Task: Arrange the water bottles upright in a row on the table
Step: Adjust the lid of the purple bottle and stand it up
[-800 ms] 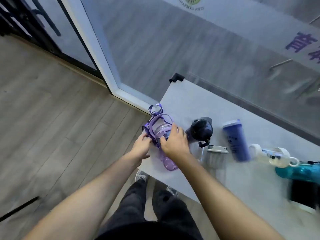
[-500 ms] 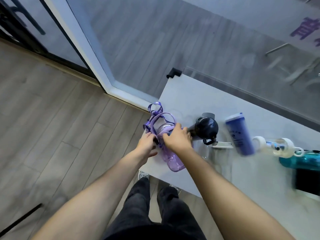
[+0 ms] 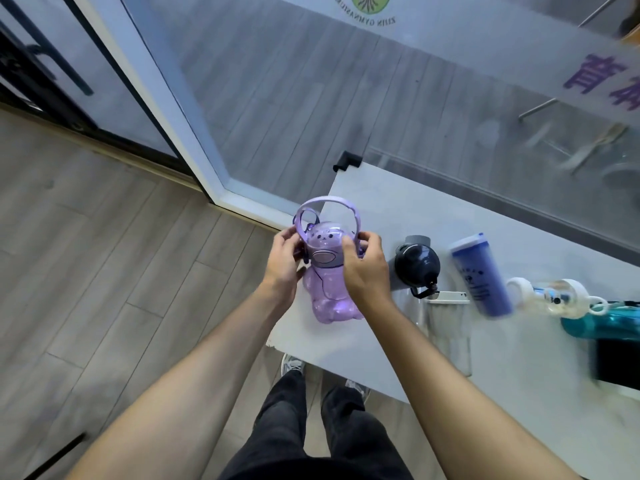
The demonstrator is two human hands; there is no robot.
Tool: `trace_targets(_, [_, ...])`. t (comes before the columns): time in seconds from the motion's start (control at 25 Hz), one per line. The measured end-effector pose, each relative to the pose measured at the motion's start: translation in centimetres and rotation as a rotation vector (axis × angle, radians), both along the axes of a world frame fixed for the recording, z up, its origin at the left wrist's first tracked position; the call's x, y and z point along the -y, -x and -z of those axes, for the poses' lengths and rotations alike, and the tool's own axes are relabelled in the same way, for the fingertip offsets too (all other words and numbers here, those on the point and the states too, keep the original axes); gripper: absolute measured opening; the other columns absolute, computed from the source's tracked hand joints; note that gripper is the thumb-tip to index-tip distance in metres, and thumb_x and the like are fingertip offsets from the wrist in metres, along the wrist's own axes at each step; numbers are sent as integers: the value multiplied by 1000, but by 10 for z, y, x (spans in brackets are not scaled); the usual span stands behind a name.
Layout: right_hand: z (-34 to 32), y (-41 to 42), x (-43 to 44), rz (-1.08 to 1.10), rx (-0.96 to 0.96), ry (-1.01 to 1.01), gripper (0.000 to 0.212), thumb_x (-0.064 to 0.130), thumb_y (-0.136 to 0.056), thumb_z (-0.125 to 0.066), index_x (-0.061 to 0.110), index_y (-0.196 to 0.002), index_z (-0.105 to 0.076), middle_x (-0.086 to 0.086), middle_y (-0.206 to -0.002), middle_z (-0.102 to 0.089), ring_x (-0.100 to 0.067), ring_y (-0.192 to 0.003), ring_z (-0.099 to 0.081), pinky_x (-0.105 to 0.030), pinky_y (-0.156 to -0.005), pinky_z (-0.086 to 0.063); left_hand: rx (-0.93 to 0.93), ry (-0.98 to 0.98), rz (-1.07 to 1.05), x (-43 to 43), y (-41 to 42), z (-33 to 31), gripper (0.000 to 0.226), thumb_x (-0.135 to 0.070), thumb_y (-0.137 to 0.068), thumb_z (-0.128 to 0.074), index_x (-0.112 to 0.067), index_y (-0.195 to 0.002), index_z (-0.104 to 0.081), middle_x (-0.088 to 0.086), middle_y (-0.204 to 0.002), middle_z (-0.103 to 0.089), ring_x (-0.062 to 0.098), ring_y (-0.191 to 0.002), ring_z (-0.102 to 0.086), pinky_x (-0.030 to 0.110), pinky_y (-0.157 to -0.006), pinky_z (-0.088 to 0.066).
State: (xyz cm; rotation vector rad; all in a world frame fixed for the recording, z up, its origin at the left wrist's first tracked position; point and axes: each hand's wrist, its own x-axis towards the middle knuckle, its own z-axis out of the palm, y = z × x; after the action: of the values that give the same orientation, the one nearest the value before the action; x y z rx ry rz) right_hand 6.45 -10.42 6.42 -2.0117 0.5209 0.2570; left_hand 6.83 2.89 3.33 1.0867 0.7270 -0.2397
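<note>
White table (image 3: pixel 381 209) beside the glass wall, and the purple bear bottle (image 3: pixel 329 282) stands at its left end, between both hands: left hand (image 3: pixel 282 263) and right hand (image 3: pixel 367 268) each clasp its lid from either side, carry handle arching above the fingers.

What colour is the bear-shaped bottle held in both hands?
The translucent bear-shaped plastic bottle is light purple, with a matching handle; the head view shows it.

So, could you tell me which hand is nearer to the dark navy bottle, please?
Right. The right hand is on the purple bear bottle, just beside the dark navy bottle. The left hand is on the purple bottle's far side, farther away.
</note>
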Motion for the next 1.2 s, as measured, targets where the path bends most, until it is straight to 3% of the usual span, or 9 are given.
trace_targets(0.12, [-3, 0, 5, 86, 35, -95, 21, 41, -105, -41, 24, -107, -53, 10, -89, -61, -20, -91, -59, -29, -76, -38, 138, -72, -28, -5, -10, -10, 11, -23, -99, -50, -19, -104, -58, 7, -96, -65, 21, -87, -58, 30, -70, -47])
trace_targets(0.28, [8, 18, 10, 109, 94, -103, 32, 41, -107, -37, 23, -109, -63, 8, -94, -67, -15, -91, -61, -30, -81, -46, 204, -228, 37, -8, 0, -6, 22, -40, -94, -58, -18, -96, -59, 7, -87, -61, 17, -78, -57, 36, -74, -48])
trace_targets(0.48, [27, 21, 14, 195, -156, -132, 39, 38, -106, -41, 15, -111, -72, -7, -101, -71, -27, -100, -64, -40, -94, -51, 118, -426, 10, -2, 15, 0, 35, -48, -85, -71, -15, -80, -60, -6, -61, -61, 6, -53, -54, 21, -54, -46])
trace_targets(0.64, [36, 30, 13, 195, -259, -97, 35, 29, -102, -43, 17, -73, -58, -3, -71, -54, -27, -78, -48, -35, -71, -41, -40, -469, 75, -8, 26, 9, 40, -47, -82, -75, -8, -86, -66, 5, -80, -71, 17, -73, -65, 33, -72, -56])
trace_targets(0.72, [37, 35, 9, 182, -251, -134, 30, 32, -102, -47, 17, -80, -61, -1, -77, -59, -24, -80, -53, -36, -79, -46, -62, -422, 86, -7, 30, 9, 37, -43, -86, -72, -6, -90, -68, 10, -85, -73, 21, -78, -66, 36, -76, -56])
trace_targets(0.84, [27, 34, 5, 236, -120, -190, 25, 32, -102, -48, 16, -104, -68, 3, -89, -67, -21, -90, -62, -40, -90, -49, 55, -428, 108, -7, 21, -4, 31, -39, -91, -67, -8, -93, -73, 11, -86, -75, 14, -72, -64, 31, -72, -54])
trace_targets(1.0, [10, 25, 7, 319, 136, -318, 25, 31, -106, -44, 24, -97, -66, 8, -81, -67, -11, -76, -61, -38, -82, -53, 197, -382, 121, -13, 5, -23, 24, -32, -96, -60, -12, -97, -73, -2, -87, -77, 6, -76, -69, 18, -70, -55])
trace_targets(1.12, [10, 31, 6, 293, 189, -267, 22, 31, -107, -44, 30, -103, -65, 4, -92, -72, -13, -86, -65, -36, -88, -54, 223, -333, 157, -17, 9, -16, 23, -28, -99, -57, -10, -100, -71, 4, -94, -75, 14, -84, -68, 30, -80, -56])
trace_targets(1.2, [15, 38, 7, 282, 143, -206, 24, 33, -107, -43, 30, -99, -66, 4, -89, -72, -17, -85, -66, -41, -87, -55, 213, -362, 190, -18, 15, -8, 25, -31, -98, -59, -9, -99, -71, 6, -88, -72, 15, -79, -64, 31, -75, -54])
